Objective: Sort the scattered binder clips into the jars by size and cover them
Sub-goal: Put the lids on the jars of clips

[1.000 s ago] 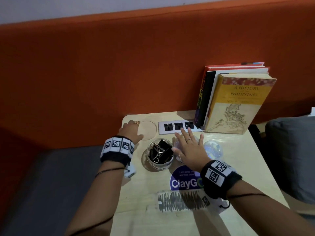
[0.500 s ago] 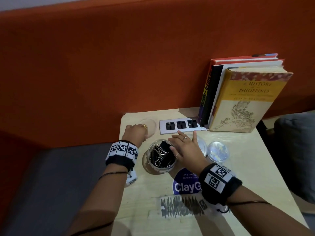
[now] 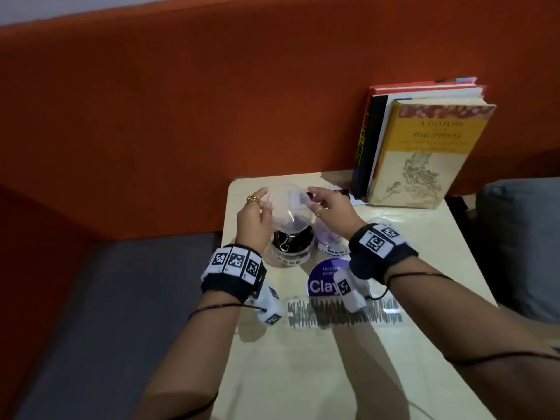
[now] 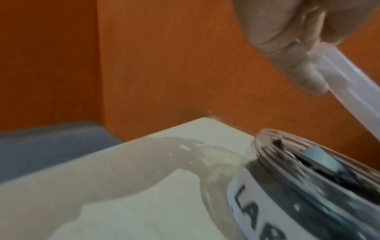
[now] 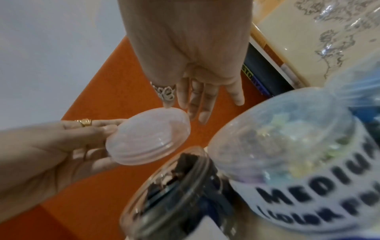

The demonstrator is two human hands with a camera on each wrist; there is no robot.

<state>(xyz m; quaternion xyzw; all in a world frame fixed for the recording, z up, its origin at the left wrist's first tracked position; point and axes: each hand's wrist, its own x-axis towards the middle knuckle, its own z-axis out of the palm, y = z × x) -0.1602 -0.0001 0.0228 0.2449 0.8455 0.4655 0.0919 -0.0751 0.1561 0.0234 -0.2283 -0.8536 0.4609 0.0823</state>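
Note:
My left hand (image 3: 263,204) pinches a clear round lid (image 3: 288,207) by its left edge and holds it tilted above the open jar of black binder clips (image 3: 292,242). In the left wrist view that jar (image 4: 308,178) bears a label starting "LAR", and the lid (image 4: 349,78) hangs above it. My right hand (image 3: 312,197) is raised beside the lid with straight fingers (image 5: 195,97), one fingertip touching the lid (image 5: 148,138). The jar marked MEDIUM (image 5: 287,154), holding coloured clips, stands right of the black-clip jar (image 5: 174,194). My right wrist partly hides it in the head view.
Several books (image 3: 424,153) lean against the orange wall at the back right of the small table (image 3: 303,374). A white power strip (image 3: 348,197) lies behind my hands. A round purple sticker (image 3: 321,280) lies near the jars. A grey cushion (image 3: 521,244) sits to the right.
My left hand has picked the lid up from the back left of the table and lifted it over the black-clip jar. My right hand rose from the table to meet it.

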